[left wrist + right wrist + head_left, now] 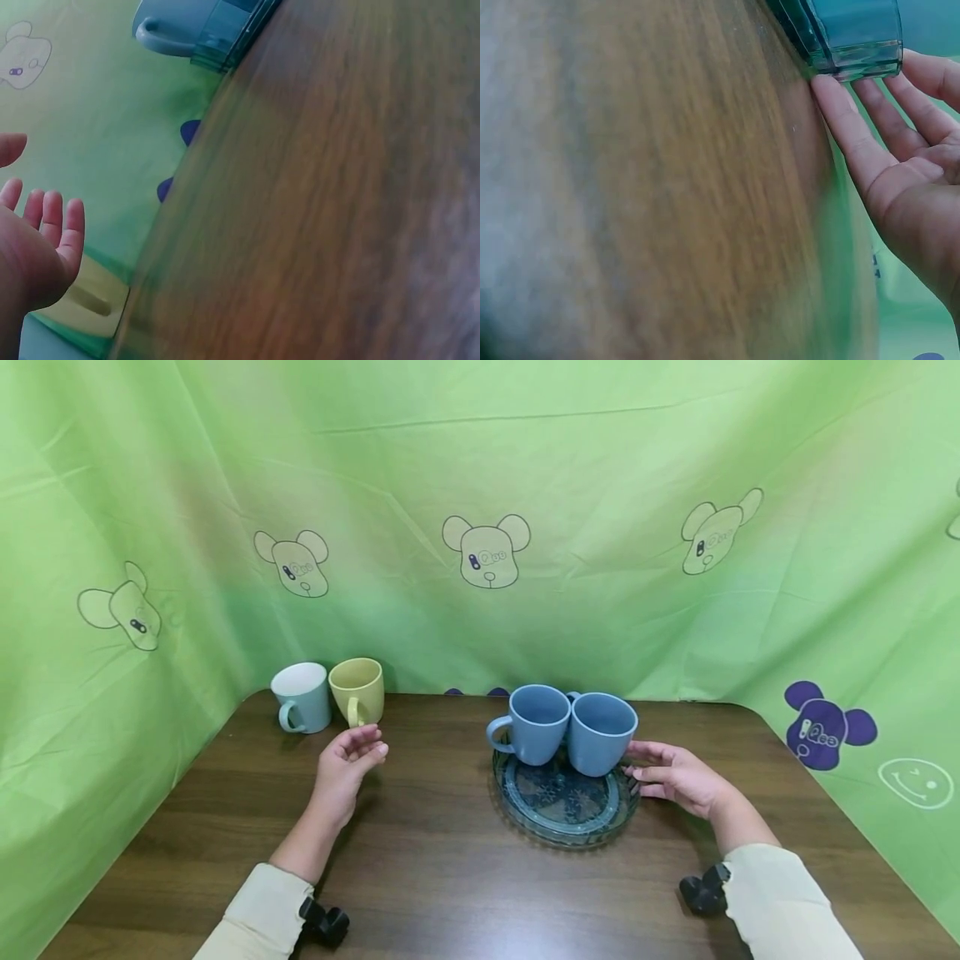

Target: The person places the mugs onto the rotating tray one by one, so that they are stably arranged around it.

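Two blue mugs, the left one [538, 727] and the right one [602, 737], stand side by side on the back part of a round clear glass tray [562, 837]. At the tray's right rim is my right hand [678, 777], its fingers extended and fingertips against the edge; the right wrist view shows the fingers [855, 135] reaching the glass. My left hand [347, 768] holds nothing, just in front of a yellow mug [357, 683], with fingers loosely bent. In the left wrist view that hand [37, 255] partly covers the yellow mug [94, 300].
A light blue mug [303, 702] with a white inside stands left of the yellow one, near the far left corner of the brown wooden table [435, 877]. A green printed cloth [480, 460] hangs behind the table and along its sides.
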The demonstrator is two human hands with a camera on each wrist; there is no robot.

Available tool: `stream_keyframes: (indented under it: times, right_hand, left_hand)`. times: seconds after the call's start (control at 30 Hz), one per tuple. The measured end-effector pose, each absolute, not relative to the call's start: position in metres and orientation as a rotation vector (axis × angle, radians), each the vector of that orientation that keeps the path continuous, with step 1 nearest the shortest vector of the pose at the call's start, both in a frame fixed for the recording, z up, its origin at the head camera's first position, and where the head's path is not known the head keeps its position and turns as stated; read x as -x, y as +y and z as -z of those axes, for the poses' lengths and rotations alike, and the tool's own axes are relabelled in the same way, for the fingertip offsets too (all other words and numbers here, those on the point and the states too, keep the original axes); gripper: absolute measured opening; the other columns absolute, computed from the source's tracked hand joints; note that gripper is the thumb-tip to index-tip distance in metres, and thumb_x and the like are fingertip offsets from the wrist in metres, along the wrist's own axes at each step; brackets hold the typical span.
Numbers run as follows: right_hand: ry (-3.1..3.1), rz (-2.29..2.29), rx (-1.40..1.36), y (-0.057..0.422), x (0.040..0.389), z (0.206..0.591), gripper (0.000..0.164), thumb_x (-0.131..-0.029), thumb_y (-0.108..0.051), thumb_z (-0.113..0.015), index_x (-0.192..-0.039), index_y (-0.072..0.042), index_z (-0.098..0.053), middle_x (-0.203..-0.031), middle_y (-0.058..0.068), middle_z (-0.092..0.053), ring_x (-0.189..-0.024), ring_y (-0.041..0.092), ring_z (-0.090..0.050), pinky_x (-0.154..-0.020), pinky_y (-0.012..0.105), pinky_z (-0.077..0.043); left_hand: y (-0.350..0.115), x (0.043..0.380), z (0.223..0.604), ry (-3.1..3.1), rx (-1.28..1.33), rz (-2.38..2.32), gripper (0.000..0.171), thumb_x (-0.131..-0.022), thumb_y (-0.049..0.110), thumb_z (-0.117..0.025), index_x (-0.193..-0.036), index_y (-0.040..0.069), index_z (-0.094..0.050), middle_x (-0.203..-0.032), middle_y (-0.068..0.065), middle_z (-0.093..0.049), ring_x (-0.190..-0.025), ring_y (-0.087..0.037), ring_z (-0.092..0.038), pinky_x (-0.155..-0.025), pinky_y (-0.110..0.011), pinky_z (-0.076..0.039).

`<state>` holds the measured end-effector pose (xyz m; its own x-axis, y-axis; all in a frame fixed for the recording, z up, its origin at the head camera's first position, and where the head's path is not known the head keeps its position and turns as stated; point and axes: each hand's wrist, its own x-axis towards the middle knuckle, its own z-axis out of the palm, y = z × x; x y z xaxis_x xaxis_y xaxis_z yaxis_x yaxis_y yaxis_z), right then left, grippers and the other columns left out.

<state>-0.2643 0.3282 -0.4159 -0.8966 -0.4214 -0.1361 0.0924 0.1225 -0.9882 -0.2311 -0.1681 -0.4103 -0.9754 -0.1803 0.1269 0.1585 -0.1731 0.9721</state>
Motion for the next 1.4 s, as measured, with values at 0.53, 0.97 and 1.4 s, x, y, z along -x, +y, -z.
stream_keyframes:
  times: [0.53, 0.97, 1.4]
  right_hand:
    - [2.059, 1.814, 0.319, 0.327, 0.26, 0.414, 0.065, -0.096, -0.001, -0.058, -0.143, 0.019, -0.018, -0.123, -0.005, -0.055, -0.107, 0.01, -0.06, -0.087, 0.032, -0.056]
    - [2.073, 1.805, 0.327, 0.327, 0.26, 0.414, 0.066, -0.096, 0.0, -0.058, -0.143, 0.02, -0.017, -0.125, -0.003, -0.054, -0.106, 0.01, -0.06, -0.087, 0.032, -0.057]
    - [2.068, 1.815, 0.327, 0.326, 0.258, 0.412, 0.067, -0.094, 0.001, -0.059, -0.142, 0.021, -0.016, -0.128, 0.007, -0.052, -0.105, 0.012, -0.06, -0.085, 0.033, -0.057]
  left_hand:
    - [-0.184, 0.232, 0.408, -1.905, -0.021, 2.125, 0.049, -0.089, -0.008, -0.063, -0.133, -0.01, -0.043, -0.133, -0.02, -0.047, -0.127, -0.03, -0.042, -0.11, -0.035, -0.038]
    - [-0.19, 0.234, 0.406, -1.891, -0.064, 2.139, 0.075, -0.086, -0.006, -0.069, -0.147, -0.01, -0.027, -0.151, -0.022, -0.033, -0.14, -0.029, -0.03, -0.119, -0.036, -0.023]
    - [-0.199, 0.247, 0.406, -1.889, -0.192, 2.178, 0.075, -0.088, -0.001, -0.069, -0.15, -0.004, -0.026, -0.15, -0.021, -0.035, -0.137, -0.032, -0.036, -0.116, -0.04, -0.03]
